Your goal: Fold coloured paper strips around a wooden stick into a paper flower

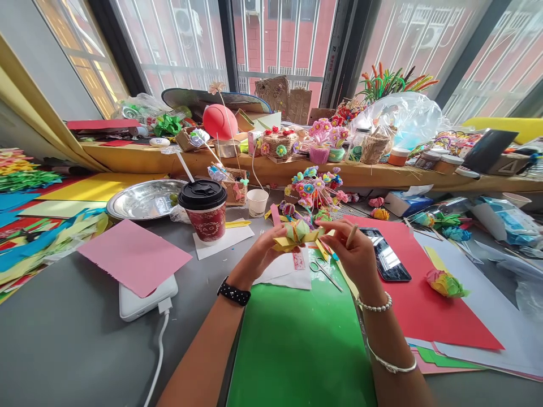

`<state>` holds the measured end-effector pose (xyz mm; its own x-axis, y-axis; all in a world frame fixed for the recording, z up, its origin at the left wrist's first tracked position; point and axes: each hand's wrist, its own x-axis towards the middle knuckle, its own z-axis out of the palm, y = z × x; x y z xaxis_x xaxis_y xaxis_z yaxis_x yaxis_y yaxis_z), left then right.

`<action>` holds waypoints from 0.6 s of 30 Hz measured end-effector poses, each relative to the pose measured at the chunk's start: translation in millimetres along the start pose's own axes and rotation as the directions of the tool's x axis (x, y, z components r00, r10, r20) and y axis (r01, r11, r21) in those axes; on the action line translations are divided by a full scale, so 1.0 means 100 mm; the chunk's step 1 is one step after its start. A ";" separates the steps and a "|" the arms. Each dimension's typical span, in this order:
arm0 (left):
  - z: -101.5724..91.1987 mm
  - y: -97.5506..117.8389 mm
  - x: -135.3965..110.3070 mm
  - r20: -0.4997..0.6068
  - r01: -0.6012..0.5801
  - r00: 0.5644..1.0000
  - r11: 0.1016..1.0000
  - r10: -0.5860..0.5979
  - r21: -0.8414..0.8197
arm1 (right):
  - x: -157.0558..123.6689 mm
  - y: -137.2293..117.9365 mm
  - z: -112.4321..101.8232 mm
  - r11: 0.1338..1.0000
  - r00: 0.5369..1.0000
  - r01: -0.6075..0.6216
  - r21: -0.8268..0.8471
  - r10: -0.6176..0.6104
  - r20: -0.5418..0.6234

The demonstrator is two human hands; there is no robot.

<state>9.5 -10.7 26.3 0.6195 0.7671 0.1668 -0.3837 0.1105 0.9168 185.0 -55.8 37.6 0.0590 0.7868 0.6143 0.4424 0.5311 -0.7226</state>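
My left hand [255,257] is closed around the underside of a folded paper flower [298,234], which has a pale green centre and yellow petals spreading sideways. At the flower's right side, my right hand [357,257] has its thumb and forefinger brought together by a petal tip; whether they touch it I cannot tell. A thin beige stick [352,236] pokes out between the fingers of that hand. Small scissors [326,273] lie just below, beside white paper [282,271]. Under my forearms is a glossy green board [301,345].
A lidded red cup [206,217] with a straw stands left, near a metal plate [136,198]. Pink paper [136,257] covers part of a white power bank [146,299]. To the right, a phone [388,257] and a paper flower [445,282] rest on red paper [441,305].
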 end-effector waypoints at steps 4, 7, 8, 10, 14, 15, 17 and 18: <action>-0.03 -0.05 0.03 0.005 0.045 0.999 0.999 -0.045 -0.013 | -0.02 0.01 0.02 0.998 0.998 -0.059 0.037 0.060 -0.023; -0.03 -0.03 0.04 0.024 0.067 0.997 0.998 -0.067 0.020 | -0.03 0.02 0.03 0.995 0.991 -0.094 0.038 0.097 -0.089; -0.02 -0.02 0.04 0.015 0.056 0.998 0.997 -0.057 0.050 | -0.03 0.03 0.04 0.994 0.987 -0.104 0.037 0.107 -0.118; 0.00 -0.01 0.04 -0.037 0.027 0.999 0.989 -0.022 0.148 | -0.03 0.03 0.06 0.992 0.980 -0.118 0.039 0.122 -0.160; 0.05 -0.04 0.05 -0.147 0.003 0.988 0.931 0.054 0.366 | -0.03 0.04 0.09 0.993 0.976 -0.114 0.022 0.116 -0.186; 0.05 -0.05 0.06 -0.155 0.001 0.985 0.903 0.073 0.430 | -0.03 0.04 0.09 0.994 0.973 -0.112 -0.007 0.108 -0.206; 0.05 -0.08 0.06 -0.181 0.002 0.974 0.803 0.133 0.596 | -0.03 0.04 0.10 0.990 0.961 -0.110 -0.091 0.082 -0.265; 0.04 -0.09 0.06 -0.204 -0.003 0.959 0.730 0.195 0.683 | -0.03 0.04 0.10 0.984 0.952 -0.108 -0.139 0.062 -0.299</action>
<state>19.6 -9.8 21.1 0.3797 0.8866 0.2643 0.1862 -0.3531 0.9169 177.9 -52.7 29.3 0.3513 0.6882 0.6348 0.5537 0.3940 -0.7336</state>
